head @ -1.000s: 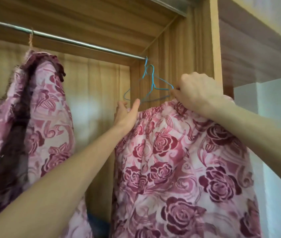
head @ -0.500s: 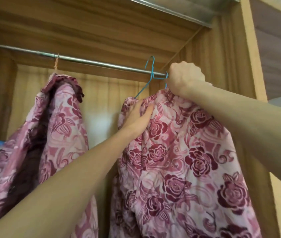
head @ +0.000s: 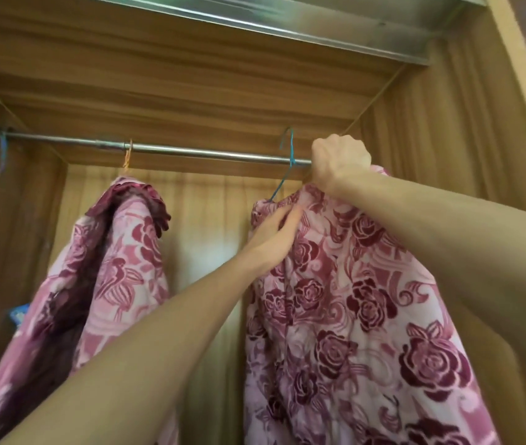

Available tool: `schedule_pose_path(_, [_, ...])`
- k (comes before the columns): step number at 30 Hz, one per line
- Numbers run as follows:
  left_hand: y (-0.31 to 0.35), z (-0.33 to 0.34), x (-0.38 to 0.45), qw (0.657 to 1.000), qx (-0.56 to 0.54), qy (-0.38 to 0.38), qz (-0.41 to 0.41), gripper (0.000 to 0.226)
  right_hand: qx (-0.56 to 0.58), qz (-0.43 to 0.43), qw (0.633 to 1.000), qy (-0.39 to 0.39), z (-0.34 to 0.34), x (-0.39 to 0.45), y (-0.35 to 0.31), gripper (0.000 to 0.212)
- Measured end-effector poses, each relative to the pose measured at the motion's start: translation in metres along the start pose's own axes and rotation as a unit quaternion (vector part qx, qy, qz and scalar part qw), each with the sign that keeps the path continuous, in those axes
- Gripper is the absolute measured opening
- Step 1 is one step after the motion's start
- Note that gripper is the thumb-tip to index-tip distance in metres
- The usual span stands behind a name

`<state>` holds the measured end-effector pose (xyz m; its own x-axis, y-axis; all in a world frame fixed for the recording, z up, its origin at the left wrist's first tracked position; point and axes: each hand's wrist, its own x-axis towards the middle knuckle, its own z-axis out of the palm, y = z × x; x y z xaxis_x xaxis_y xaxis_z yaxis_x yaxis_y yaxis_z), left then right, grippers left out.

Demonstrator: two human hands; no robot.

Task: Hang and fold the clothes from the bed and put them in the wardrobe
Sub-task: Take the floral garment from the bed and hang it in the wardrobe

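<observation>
Inside the wardrobe (head: 467,187), near the right end of the metal rail (head: 210,152), a person was hanging a pink rose-patterned garment (head: 351,316) on a blue wire hanger (head: 289,162). The hook of that hanger stood up at the level of the rail; whether it sat fully over the rail could not be told from where I stood. The right hand (head: 340,163) was closed in a fist at the top of the garment, just beside the hook, gripping the cloth and apparently the hanger under it. The left hand (head: 276,231) was lower, its fingers curled into the fabric at the left shoulder of the garment, just below the wire. The two hands were apart but close, both on the same piece.

A second pink patterned garment (head: 120,268) hung further left on an orange hook (head: 128,155), well apart from the first. A blue tie (head: 2,152) hung at the far left end of the rail.

To do this step well, in my judgement, the hook should be seated completely over the rail before either hand lets go. The left hand should pull the shoulder cloth evenly over the wire arm, so the weight balances. The right hand should release last. Thin wire hangers tip easily under heavy cloth, so slippage at one shoulder was the main risk.
</observation>
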<state>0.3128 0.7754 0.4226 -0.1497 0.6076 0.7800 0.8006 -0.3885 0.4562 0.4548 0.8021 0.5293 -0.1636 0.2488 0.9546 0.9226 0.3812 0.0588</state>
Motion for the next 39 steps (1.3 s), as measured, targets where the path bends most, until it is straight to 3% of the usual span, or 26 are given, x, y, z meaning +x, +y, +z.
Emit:
schedule_pose_path(8, [-0.017,0.003,-0.003,0.999,0.013,0.003,-0.036,0.074,0.028,-0.025,0.999,-0.039,0.015,0.003,-0.03,0.03])
schedule_pose_path(11, [-0.024,0.001,-0.018,0.999,0.016,-0.008,-0.048,0.037,0.04,-0.022,0.997,-0.063,0.029,-0.009,-0.038,0.028])
schedule_pose_path(12, [-0.027,0.001,-0.021,0.999,0.014,-0.009,-0.048,0.036,0.046,-0.02,0.996,-0.068,0.032,-0.013,-0.038,0.027])
schedule_pose_path(16, [-0.041,-0.004,-0.029,0.999,0.026,0.012,-0.036,0.071,0.087,-0.001,0.993,-0.077,0.027,-0.018,-0.034,0.034])
schedule_pose_path(19, [-0.042,-0.006,-0.034,0.999,0.031,0.029,-0.03,0.068,0.118,0.009,0.984,-0.134,0.013,-0.018,-0.024,0.071])
schedule_pose_path(23, [-0.041,-0.006,-0.042,1.0,0.008,0.022,-0.011,0.075,0.178,-0.033,0.961,-0.208,-0.003,-0.035,-0.003,0.076])
schedule_pose_path(27, [-0.039,-0.003,-0.068,0.999,-0.007,0.031,-0.003,0.075,0.16,-0.122,0.972,-0.117,-0.014,-0.097,0.014,0.07])
schedule_pose_path(30, [-0.04,0.005,-0.106,0.994,0.085,0.046,0.059,0.068,0.15,-0.161,0.974,-0.044,-0.023,-0.166,0.027,0.068])
schedule_pose_path(34, [-0.043,0.03,-0.18,0.969,0.205,0.054,0.129,0.06,0.153,-0.137,0.978,-0.024,-0.032,-0.272,0.042,0.061])
schedule_pose_path(39, [-0.041,0.06,-0.266,0.974,0.166,0.073,0.138,0.055,0.14,-0.087,0.986,-0.035,-0.053,-0.375,0.053,0.059])
